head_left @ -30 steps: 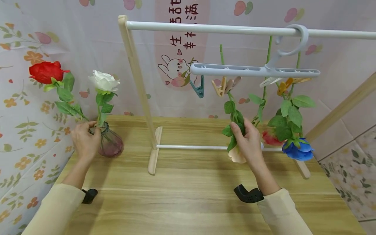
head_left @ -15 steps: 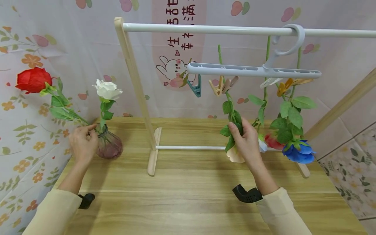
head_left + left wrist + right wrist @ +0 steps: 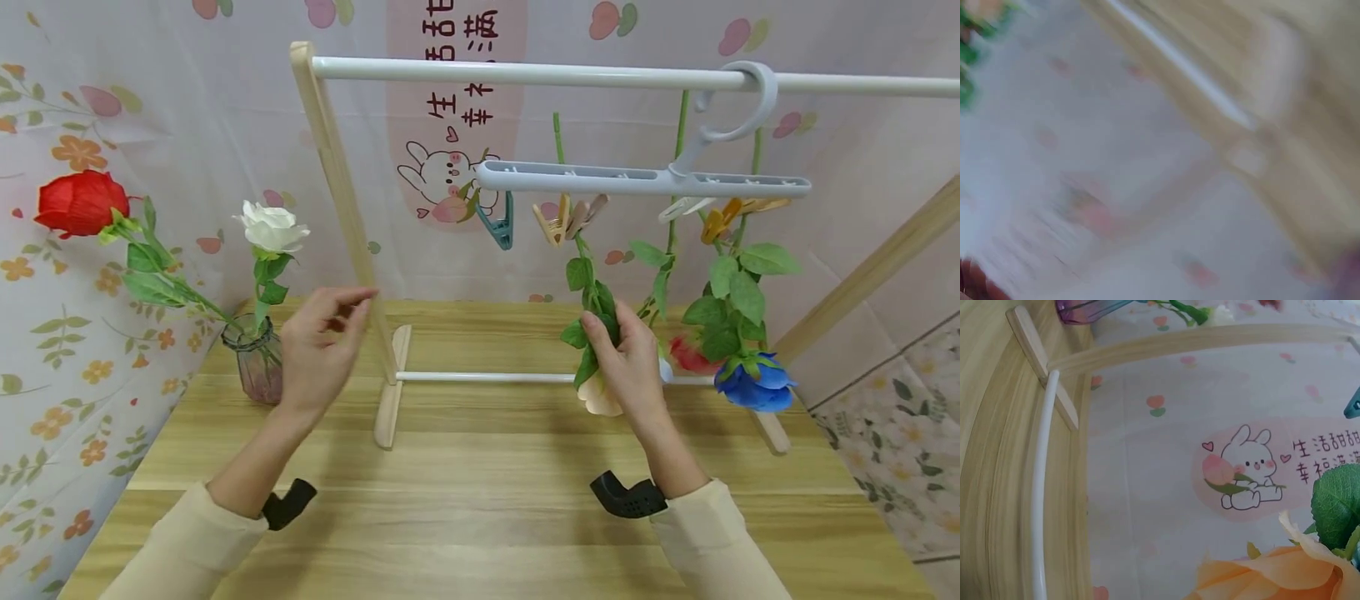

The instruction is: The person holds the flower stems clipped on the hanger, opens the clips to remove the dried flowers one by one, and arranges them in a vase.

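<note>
A person's right hand (image 3: pixel 632 354), the nearer one, clamps thumb and fingers on the leafy stem (image 3: pixel 579 273) of a peach flower (image 3: pixel 600 395) hanging upright, bloom down, near the worktop's (image 3: pixel 480 475) back edge, well right of the left hand (image 3: pixel 318 354), whose loosely bent fingers hold nothing.

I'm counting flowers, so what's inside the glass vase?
The red rose and white rose stand in it; the left hand covers the right part of the glass vase, hiding anything there.

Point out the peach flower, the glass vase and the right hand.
Peach flower (image 3: pixel 1279 575): right wrist view, on its petals.
Glass vase (image 3: pixel 257 367): head view, on its side wall.
Right hand (image 3: pixel 630 354): head view, near its middle.
</note>
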Motion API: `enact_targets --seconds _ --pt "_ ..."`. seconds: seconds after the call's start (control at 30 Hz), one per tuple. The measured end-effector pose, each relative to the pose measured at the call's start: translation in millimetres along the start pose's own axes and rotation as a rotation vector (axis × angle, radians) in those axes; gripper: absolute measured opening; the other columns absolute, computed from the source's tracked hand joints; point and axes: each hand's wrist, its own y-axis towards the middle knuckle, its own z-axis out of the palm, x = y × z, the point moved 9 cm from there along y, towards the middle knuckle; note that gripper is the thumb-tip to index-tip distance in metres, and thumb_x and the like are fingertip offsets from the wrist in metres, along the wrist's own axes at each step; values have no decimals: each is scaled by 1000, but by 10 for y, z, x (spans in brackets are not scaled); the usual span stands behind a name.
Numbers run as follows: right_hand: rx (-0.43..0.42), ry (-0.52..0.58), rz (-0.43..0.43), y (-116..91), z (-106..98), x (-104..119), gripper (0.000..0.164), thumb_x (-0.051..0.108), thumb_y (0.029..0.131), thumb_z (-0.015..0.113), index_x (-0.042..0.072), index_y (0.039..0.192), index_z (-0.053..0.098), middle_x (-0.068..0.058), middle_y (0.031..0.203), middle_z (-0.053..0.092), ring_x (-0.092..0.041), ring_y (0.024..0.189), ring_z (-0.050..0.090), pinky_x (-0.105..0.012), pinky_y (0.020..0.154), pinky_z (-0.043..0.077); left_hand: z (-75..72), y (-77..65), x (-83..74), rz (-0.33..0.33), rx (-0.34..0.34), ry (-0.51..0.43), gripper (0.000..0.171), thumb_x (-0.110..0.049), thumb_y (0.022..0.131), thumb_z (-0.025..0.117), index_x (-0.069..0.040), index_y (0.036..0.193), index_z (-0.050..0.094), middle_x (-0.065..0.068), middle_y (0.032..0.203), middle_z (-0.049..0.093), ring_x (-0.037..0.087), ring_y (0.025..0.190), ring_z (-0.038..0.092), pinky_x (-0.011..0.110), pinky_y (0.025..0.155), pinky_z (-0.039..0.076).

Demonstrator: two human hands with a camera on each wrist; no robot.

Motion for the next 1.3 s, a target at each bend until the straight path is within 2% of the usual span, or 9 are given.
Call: enact_targets --seconds 0.1,0.2,0.27,0.33,0.5,0.63,0.83,1.0,1.3 --pt "-27 2 -11 -12 -39 11 18 13 93 58 -2 101 61 1 74 55 -5 57 51 -16 51 44 584 72 -401 25 191 -181 14 4 86 63 3 98 70 13 88 70 7 68 58 15 62 49" --pt "-37 -9 -17 -24 -49 29 17 12 93 58 -2 101 62 -2 73 55 -5 57 50 -16 51 43 1083 124 -726 26 346 -270 18 -1 89 61 3 105 69 12 95 71 13 70 61 20 62 52" --pt "-34 -13 -12 -38 -47 31 18 13 93 58 -2 103 62 -5 74 56 -5 57 50 -17 52 43 1324 165 -866 19 407 -267 23 -5 91 60 1 111 67 11 100 71 12 74 63 20 63 53" --pt "-31 -8 -18 -51 -38 43 20 13 93 59 -3 104 61 -7 74 56 -5 58 50 -17 52 43 1470 230 -943 18 416 -235 27 -7 92 59 0 117 65 10 108 69 12 79 65 19 63 52" --pt "-34 4 -52 -68 -22 72 19 12 93 59 -3 104 62 -9 73 56 -6 57 50 -17 51 43 1585 402 -923 -30 334 -163 37 -9 90 62 -1 126 58 12 123 60 17 87 67 18 64 52" --pt "-43 13 -51 -70 -18 80 19 14 93 59 -2 104 63 -10 75 58 -6 58 52 -17 52 43 1669 480 -910 -39 331 -107 41 -12 91 62 -3 130 55 12 123 56 16 89 66 18 66 51" --pt "-58 49 -29 -58 14 87 20 16 93 60 -2 101 62 -12 75 58 -5 57 52 -18 50 44 1823 651 -892 -37 307 77 34 -21 90 64 -8 121 63 6 102 60 14 72 55 22 57 43" --pt "-69 99 -9 -51 54 73 18 14 92 60 -3 98 61 -14 78 59 -3 58 52 -16 51 44 1937 736 -837 -83 318 223 26 -32 88 66 -14 107 64 -3 90 61 11 73 53 24 55 40" --pt "-65 22 -91 -73 115 158 18 16 93 59 -1 98 60 -11 73 61 -5 55 52 -17 49 43 2057 783 -820 -128 294 314 36 -41 86 66 -13 103 53 -5 74 55 12 57 49 22 48 32"
